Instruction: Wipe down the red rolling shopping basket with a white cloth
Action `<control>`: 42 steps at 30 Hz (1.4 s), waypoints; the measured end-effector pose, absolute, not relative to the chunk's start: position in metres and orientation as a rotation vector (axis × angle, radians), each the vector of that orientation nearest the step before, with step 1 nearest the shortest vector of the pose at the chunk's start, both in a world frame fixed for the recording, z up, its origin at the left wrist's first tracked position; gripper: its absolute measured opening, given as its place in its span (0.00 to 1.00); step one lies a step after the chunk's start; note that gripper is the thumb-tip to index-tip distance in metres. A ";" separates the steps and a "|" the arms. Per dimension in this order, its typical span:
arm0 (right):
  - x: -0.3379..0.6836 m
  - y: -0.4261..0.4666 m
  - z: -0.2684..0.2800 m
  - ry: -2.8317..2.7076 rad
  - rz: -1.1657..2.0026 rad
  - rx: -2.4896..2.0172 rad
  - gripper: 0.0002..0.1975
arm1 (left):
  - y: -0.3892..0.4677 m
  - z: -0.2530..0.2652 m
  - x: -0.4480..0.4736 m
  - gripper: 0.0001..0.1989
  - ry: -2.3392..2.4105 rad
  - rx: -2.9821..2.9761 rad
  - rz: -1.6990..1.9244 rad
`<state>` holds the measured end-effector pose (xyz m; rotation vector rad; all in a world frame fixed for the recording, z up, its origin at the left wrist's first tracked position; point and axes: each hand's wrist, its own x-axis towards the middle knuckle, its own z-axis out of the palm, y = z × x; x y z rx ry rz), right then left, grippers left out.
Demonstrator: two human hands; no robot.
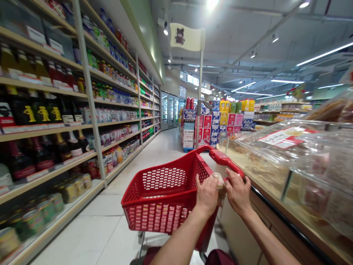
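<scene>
In the lower middle stands a red plastic shopping cart (168, 198) with holes in its walls. Its red handle (227, 162) slants along the right-hand side. My left hand (207, 195) is closed around a pale, crumpled cloth (218, 179) beside the handle. Close to it, my right hand (238, 192) has its fingers curled at the lower end of the handle; the exact contact is partly hidden. A pole with a cream bear flag (187, 36) rises behind the cart.
Shelves of bottles and cans (118, 97) line the left side. On the right runs a display counter (264, 206) with clear plastic food containers (286, 136), close to the cart. Stacked drink cartons (202, 127) stand ahead, and white floor tiles (104, 213) run along the aisle.
</scene>
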<state>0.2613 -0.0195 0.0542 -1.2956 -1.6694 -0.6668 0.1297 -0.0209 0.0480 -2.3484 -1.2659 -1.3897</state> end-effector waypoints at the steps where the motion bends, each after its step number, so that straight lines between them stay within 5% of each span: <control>1: 0.265 -0.018 0.055 -1.646 -0.684 -1.321 0.20 | -0.022 0.047 0.128 0.13 -1.265 -2.351 -1.385; 21: 0.210 -0.027 0.050 -1.872 -0.555 -1.307 0.17 | -0.038 -0.016 -0.031 0.15 -1.475 -1.922 -1.201; 28: 0.166 -0.031 0.044 -1.983 -0.490 -1.233 0.15 | -0.040 -0.017 -0.024 0.15 -1.451 -1.955 -1.202; 36: 0.176 -0.028 0.039 -2.002 -0.517 -1.303 0.15 | -0.058 -0.049 -0.159 0.16 -1.754 -1.560 -0.982; 42: 0.175 -0.031 0.042 -2.045 -0.513 -1.320 0.14 | -0.055 -0.043 -0.126 0.15 -1.572 -1.757 -0.981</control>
